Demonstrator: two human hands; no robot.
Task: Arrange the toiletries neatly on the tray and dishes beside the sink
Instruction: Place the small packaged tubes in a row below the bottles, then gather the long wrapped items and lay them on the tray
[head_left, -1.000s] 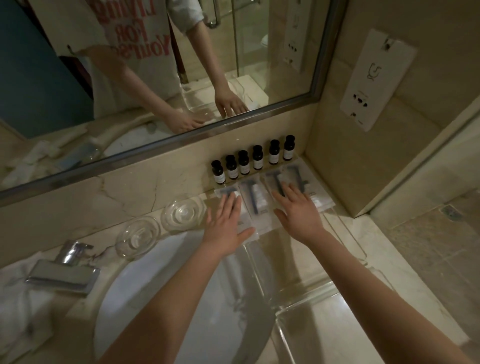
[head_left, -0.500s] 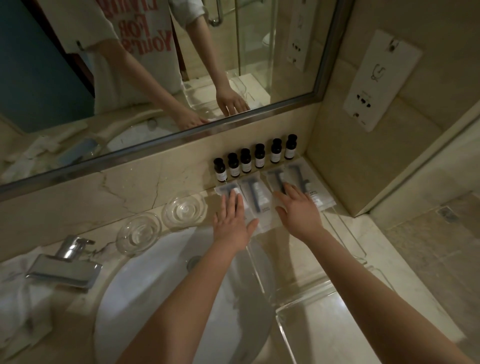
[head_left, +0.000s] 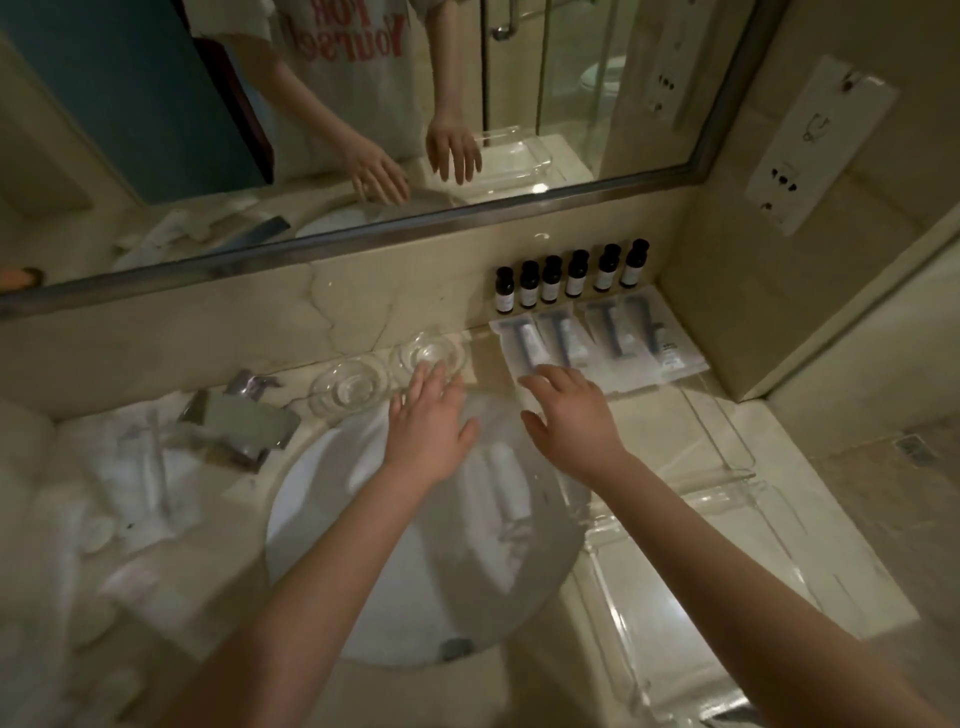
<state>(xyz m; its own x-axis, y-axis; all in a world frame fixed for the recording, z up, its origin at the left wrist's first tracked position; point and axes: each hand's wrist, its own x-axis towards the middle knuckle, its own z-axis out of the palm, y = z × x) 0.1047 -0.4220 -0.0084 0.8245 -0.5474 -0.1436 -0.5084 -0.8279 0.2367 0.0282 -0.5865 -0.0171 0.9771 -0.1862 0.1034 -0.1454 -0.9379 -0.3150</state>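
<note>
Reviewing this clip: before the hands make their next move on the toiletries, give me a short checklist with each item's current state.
1. Six dark bottles upright in a row by the wall: ok.
2. Clear packets laid side by side: ok.
3. Two glass dishes filled: not ok, they look empty.
4. Left hand free: ok, open.
5. Right hand free: ok, fingertips at the packets' near edge.
6. Loose white items left of the sink sorted: not ok.
</note>
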